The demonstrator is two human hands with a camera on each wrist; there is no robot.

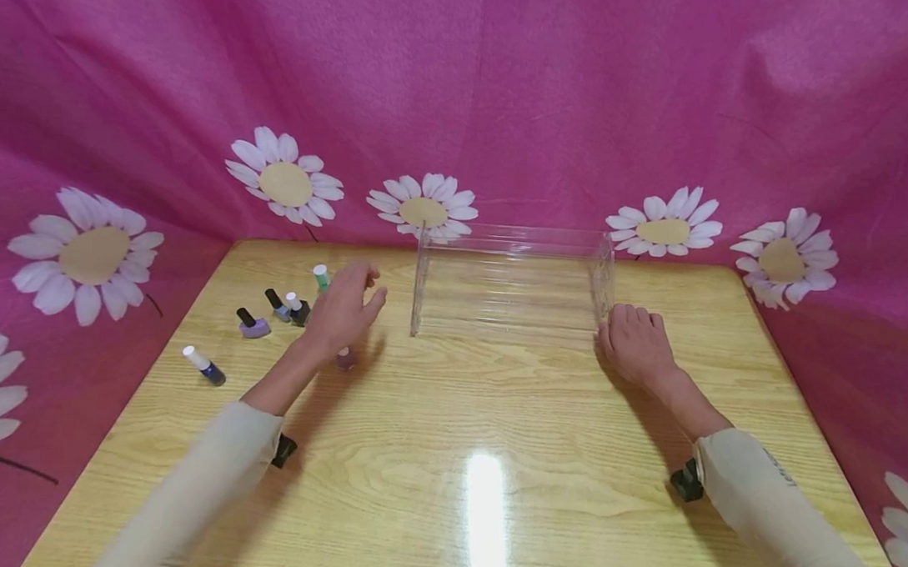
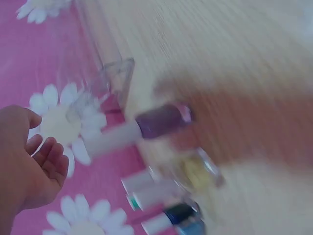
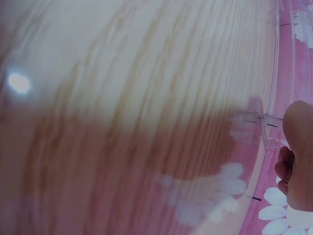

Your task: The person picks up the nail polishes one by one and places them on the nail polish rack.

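A clear plastic rack (image 1: 510,294) with stepped tiers stands at the back middle of the table. My right hand (image 1: 636,344) grips its front right corner with curled fingers; in the right wrist view the fingers (image 3: 284,171) are bent beside the clear edge. My left hand (image 1: 342,308) hovers over the nail polish bottles with loosely bent fingers and nothing in them. Below it stands a mauve nail polish bottle (image 1: 345,359), whose white cap shows in the left wrist view. A green bottle with a white cap (image 1: 322,277) is just behind that hand. A yellowish bottle (image 2: 198,171) appears blurred.
Left of the left hand are a dark bottle with a white cap (image 1: 299,310), a light blue one (image 1: 278,305) and a purple one (image 1: 253,325). A dark blue bottle (image 1: 205,366) stands nearer the table's left edge. A pink flowered cloth (image 1: 538,105) hangs behind the wooden table (image 1: 444,434).
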